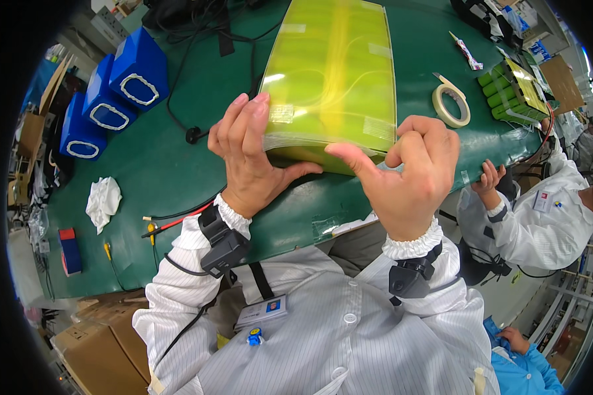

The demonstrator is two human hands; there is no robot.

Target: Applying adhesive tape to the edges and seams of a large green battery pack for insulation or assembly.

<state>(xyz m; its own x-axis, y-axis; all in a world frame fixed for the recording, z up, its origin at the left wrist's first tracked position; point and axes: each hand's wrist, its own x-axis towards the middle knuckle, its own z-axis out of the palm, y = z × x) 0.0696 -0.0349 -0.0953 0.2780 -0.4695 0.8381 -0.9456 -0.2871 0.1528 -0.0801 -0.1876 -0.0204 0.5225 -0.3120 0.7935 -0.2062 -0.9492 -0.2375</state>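
A large battery pack (333, 72), covered in yellow-green sheet and strips of clear tape, lies on the green-topped table in front of me. My left hand (249, 155) grips its near left corner, fingers along the side and thumb across the near end face. At the near right corner, my right hand (412, 168) has its fingers curled beside the pack, with the thumb on the near top edge, against a clear strip of tape (303, 139). Black and red cable ends (184, 217) lie on the table by my left wrist. The pack's underside is hidden.
Several blue battery packs (138, 69) stand at the far left, with a crumpled white cloth (103, 204) nearer. A tape roll (451, 105) and a small tube (466, 51) lie right of the pack. A co-worker (534, 204) sits at the right, by another green cell pack (512, 92).
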